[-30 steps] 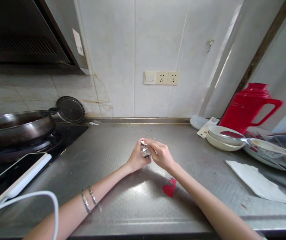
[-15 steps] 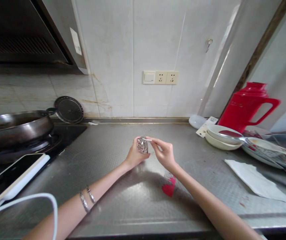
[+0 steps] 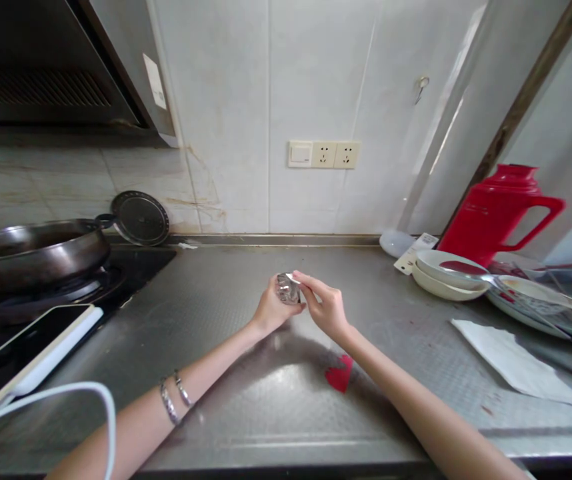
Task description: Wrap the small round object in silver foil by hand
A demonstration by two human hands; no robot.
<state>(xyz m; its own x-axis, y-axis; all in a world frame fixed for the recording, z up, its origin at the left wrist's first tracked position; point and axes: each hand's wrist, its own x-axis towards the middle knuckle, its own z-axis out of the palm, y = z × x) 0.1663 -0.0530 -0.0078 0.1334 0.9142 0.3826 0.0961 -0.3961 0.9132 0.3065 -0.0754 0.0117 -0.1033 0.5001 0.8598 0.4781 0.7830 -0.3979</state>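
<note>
My left hand [image 3: 271, 311] is wrapped round a small clear glass [image 3: 287, 289] with a patterned, faceted look, held above the steel counter. My right hand [image 3: 327, 308] pinches a small white piece [image 3: 292, 278] at the glass's upper edge. Whether it is folded tissue or a thin stick is too small to tell. Fingers of both hands come close together at the glass. Beneath my right wrist, a red jagged-edged patch [image 3: 340, 374] lies on the steel counter [image 3: 246, 413].
On the left, a phone [image 3: 31, 347] with a white cable [image 3: 86, 387] lies by a hob with a wide pan [image 3: 36, 257]. To the right are a white napkin [image 3: 513, 360], stacked bowls [image 3: 446, 283], plates [image 3: 541, 320] and a red thermos [image 3: 496, 213].
The white piece, sticking out beyond my right fingertips before, now sits closer in against the glass's rim. My right fingertips have moved slightly left, and the glass appears turned a little.
</note>
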